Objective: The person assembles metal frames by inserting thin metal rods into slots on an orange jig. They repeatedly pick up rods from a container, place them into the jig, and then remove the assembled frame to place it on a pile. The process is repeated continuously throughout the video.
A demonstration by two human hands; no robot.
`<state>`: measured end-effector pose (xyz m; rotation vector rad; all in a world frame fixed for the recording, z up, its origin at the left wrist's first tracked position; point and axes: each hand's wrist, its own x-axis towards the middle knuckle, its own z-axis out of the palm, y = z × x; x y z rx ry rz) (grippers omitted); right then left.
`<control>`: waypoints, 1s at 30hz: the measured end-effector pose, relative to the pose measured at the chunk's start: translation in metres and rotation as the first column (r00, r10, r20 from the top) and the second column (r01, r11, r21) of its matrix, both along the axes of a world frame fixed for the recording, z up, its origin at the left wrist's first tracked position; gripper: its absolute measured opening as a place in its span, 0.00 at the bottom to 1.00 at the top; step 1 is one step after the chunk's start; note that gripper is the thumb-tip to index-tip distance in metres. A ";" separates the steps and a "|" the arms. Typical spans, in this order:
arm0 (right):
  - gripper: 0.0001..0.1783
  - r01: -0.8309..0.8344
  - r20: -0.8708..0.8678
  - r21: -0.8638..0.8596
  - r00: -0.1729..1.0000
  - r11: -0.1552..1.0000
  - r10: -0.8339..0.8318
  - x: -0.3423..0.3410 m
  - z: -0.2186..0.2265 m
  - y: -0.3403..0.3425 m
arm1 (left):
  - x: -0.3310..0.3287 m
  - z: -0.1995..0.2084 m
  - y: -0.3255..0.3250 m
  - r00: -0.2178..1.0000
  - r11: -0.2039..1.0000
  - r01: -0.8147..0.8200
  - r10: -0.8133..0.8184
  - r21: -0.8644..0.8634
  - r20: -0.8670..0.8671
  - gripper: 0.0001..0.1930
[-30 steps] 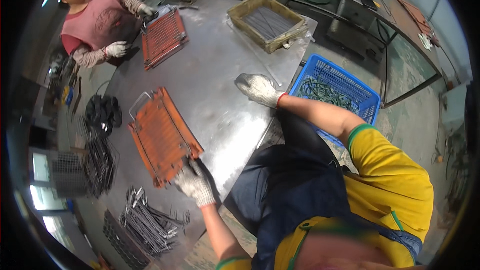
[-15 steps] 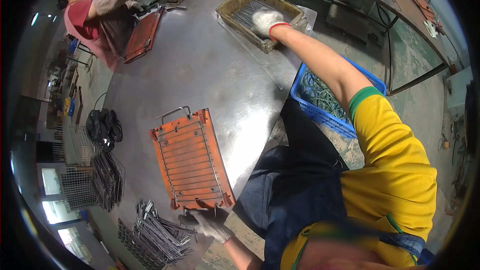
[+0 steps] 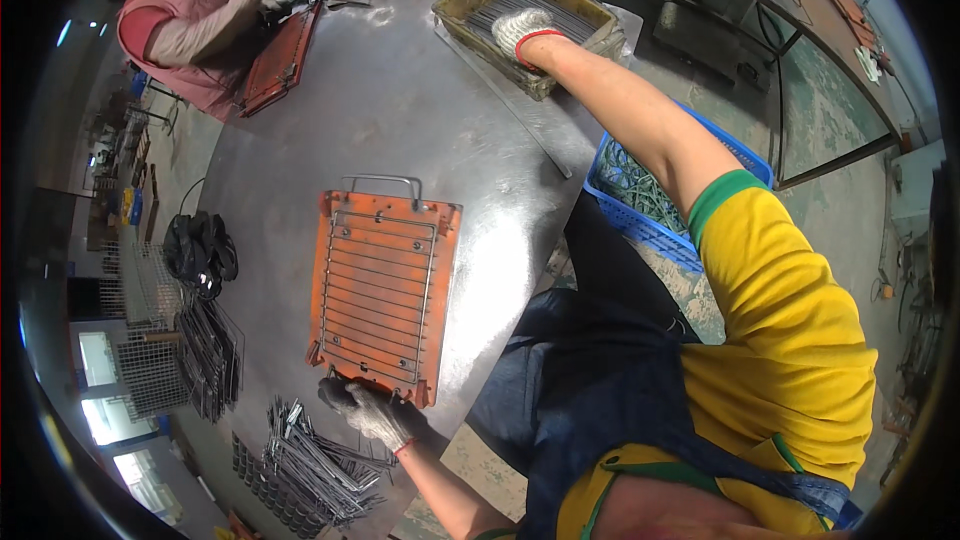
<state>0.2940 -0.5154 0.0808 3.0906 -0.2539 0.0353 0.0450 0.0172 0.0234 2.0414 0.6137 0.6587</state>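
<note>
An orange jig board (image 3: 440,310) with a wire grid (image 3: 380,290) laid across it rests on the metal table. At the board's near edge is my gloved left hand (image 3: 370,415), its fingers closed round the edge or a handle there; the fingertips are partly hidden. A wire handle (image 3: 385,178) sticks out from the far edge. My right arm is stretched to the far side, where my gloved right hand (image 3: 522,33), fingers curled, is over thin metal rods (image 3: 545,8) inside a worn yellowish box (image 3: 455,0). What it grips is hidden.
Bundled bent wires (image 3: 315,465) and dark wire frames (image 3: 208,360) lie along the left side, near black shoe-like items (image 3: 200,248). A blue basket (image 3: 640,232) of green strands is under my right arm. Across the table, a person (image 3: 190,30) works at another orange board (image 3: 280,60).
The orange board has turned clockwise and slid slightly away, my left hand moving with it. My right hand has shifted a little left within the box. The other person's arms have moved.
</note>
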 end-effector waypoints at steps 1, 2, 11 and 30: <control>0.13 0.031 -0.004 0.032 1.000 0.999 -0.031 0.001 0.005 0.002 | 0.003 -0.003 0.000 0.997 0.995 -0.010 0.018 -0.100 0.079 0.24; 0.13 0.063 -0.032 0.103 0.998 0.993 -0.060 0.005 0.005 -0.003 | 0.005 -0.003 0.001 0.992 0.986 -0.005 0.025 -0.165 0.123 0.24; 0.13 -0.469 0.224 0.161 0.875 0.869 0.430 0.020 -0.035 -0.118 | 0.006 0.039 -0.035 0.991 0.908 -0.009 0.065 -0.420 0.120 0.22; 0.20 0.124 0.091 0.717 0.959 0.686 -0.268 0.014 -0.010 -0.083 | 0.004 0.016 -0.008 0.978 0.834 -0.082 0.174 -0.546 0.119 0.21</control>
